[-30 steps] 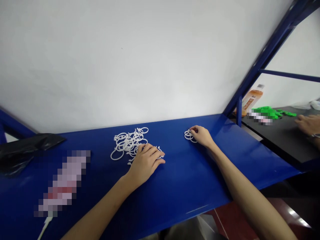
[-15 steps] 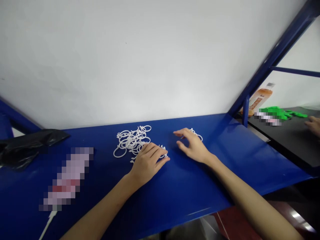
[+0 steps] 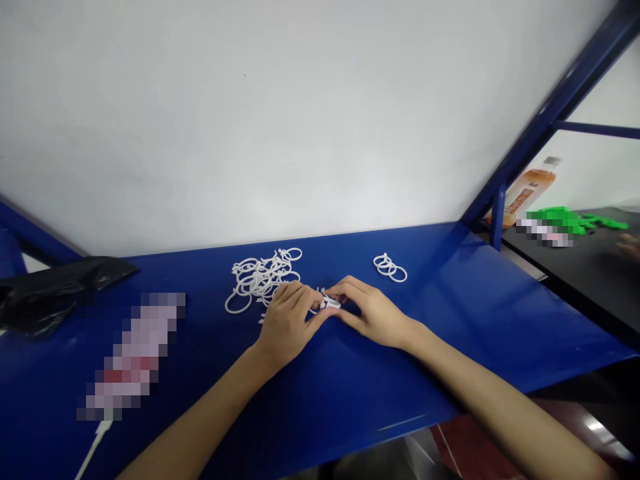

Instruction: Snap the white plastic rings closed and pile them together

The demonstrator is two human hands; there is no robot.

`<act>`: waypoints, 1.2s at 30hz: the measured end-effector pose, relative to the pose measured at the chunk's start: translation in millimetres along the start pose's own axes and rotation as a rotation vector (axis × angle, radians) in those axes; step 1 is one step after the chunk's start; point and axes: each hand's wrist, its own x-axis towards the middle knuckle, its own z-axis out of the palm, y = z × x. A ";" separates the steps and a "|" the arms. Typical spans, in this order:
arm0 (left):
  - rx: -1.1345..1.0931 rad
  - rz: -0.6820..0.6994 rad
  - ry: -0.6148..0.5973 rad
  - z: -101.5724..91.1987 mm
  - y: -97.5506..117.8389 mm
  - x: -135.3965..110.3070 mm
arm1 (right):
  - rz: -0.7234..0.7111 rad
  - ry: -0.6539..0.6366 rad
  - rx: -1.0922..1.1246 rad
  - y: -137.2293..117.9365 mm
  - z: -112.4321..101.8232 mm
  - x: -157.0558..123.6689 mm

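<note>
Between the fingertips of both hands is a white plastic clip ring point(image 3: 329, 303), partly covered by the fingers. My left hand point(image 3: 287, 320) pinches it from the left, thumb below and fingers above. From the right, my right hand point(image 3: 374, 313) closes thumb and fingers on the same piece. A heap of white plastic rings point(image 3: 257, 277) with small clips lies tangled behind and left of my left hand. Several more white rings point(image 3: 390, 268) lie in a small group behind my right hand.
The blue table point(image 3: 320, 407) meets a pale wall. A black plastic bag point(image 3: 65, 287) and a pixelated item point(image 3: 135, 360) with a white cable lie left. Beyond a blue frame post point(image 3: 497, 217), green pieces point(image 3: 565, 219), an orange bottle point(image 3: 530, 190) and another person's blurred hand point(image 3: 631, 245) appear.
My right hand has moved left and down from the small ring group to the piece at my left fingertips and closed on it. That ring group is now uncovered.
</note>
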 end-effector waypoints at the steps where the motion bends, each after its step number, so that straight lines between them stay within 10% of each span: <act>1: -0.002 -0.011 -0.001 -0.2 -0.9 -0.1 | -0.002 0.018 0.003 0.8 0.4 0.1; 25: -0.175 -0.123 -0.159 6.8 -2.1 -3.0 | -0.226 -0.118 -0.279 4.1 5.1 -4.2; 36: 0.251 -0.222 -0.350 5.2 -0.7 -2.3 | 0.194 0.175 -0.335 31.2 -22.8 -3.9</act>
